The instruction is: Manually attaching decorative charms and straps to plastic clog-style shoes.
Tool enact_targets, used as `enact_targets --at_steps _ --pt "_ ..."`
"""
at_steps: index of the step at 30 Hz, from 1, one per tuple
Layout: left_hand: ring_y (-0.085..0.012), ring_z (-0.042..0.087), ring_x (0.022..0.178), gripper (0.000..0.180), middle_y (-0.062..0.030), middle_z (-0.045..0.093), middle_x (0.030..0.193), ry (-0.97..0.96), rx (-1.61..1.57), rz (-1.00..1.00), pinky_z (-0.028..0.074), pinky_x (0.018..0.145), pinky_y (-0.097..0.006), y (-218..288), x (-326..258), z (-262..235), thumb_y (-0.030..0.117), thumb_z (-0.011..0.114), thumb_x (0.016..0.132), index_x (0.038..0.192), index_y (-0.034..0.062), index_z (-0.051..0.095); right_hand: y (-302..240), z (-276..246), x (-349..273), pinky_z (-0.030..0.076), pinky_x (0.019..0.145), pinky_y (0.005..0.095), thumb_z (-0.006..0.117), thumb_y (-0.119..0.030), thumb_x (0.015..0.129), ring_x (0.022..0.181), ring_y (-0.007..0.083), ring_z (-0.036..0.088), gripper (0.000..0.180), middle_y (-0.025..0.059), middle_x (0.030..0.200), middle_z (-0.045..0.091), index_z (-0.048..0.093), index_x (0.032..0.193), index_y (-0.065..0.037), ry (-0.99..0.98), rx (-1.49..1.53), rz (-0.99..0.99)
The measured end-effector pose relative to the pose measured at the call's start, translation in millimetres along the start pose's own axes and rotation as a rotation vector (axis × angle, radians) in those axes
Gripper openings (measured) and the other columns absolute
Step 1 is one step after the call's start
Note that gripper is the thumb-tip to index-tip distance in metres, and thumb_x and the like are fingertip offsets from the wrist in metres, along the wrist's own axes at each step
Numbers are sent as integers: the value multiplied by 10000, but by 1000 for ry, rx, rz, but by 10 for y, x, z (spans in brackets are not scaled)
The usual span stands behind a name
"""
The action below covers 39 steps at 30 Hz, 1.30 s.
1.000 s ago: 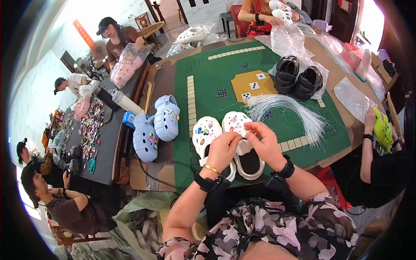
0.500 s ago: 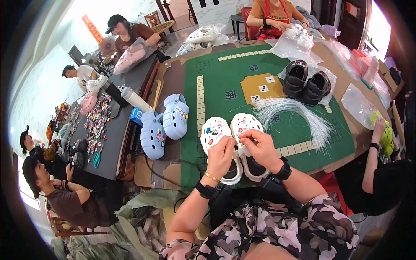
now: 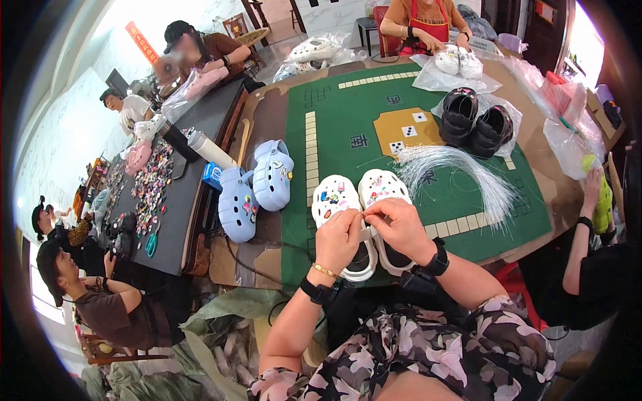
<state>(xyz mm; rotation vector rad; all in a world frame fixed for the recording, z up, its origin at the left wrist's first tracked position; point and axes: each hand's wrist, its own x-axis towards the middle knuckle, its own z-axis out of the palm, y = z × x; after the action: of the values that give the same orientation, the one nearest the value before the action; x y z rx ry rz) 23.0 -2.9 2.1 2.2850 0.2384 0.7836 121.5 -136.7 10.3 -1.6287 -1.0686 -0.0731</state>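
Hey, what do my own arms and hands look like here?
Both are gloveless. Your left hand has a gold bracelet at the wrist and a black wristband above it. Your right hand has a black wristband too. The short sleeves are dark with a pale floral pattern.

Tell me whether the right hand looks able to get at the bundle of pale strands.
Likely yes: the bundle of pale strands lies on the green mat beyond the right hand, and nothing seems to block the way. That hand is pinched over the white clogs, though.
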Motion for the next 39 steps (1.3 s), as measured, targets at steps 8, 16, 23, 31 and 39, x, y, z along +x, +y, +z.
enact_targets --at_steps 8,16,23,31,39 --pt "-318 620 641 103 -115 620 725 51 128 129 490 557 -403 -3 -11 -17 152 599 907 887 69 657 26 33 -3 459 602 360 699 -101 802 619 265 606 83 99 689 639 678 811 -21 -18 -76 -21" --pt "-308 604 626 56 -112 582 693 11 228 158 483 547 -402 35 -28 -33 122 614 884 877 78 650 36 28 -24 471 661 346 711 -59 786 660 247 607 61 96 737 665 694 825 -16 -29 -52 36" --pt "-295 606 603 66 -92 562 680 12 295 197 481 522 -398 2 -20 -37 155 590 893 857 109 622 31 35 8 464 654 367 693 -91 799 648 258 609 68 97 696 638 678 812 -25 -43 -88 18" --pt "-291 619 619 42 -92 583 672 -16 323 215 493 542 -402 13 -37 39 113 576 858 823 95 592 80 32 -54 513 668 330 686 -41 814 723 259 658 74 133 801 690 701 874 -1 -5 33 154" --pt "-333 608 716 199 -137 622 761 -139 29 163 472 611 -420 -53 -74 50 222 525 946 933 47 618 112 32 -92 480 587 236 653 -9 853 654 78 592 37 48 752 670 668 866 23 5 172 218"
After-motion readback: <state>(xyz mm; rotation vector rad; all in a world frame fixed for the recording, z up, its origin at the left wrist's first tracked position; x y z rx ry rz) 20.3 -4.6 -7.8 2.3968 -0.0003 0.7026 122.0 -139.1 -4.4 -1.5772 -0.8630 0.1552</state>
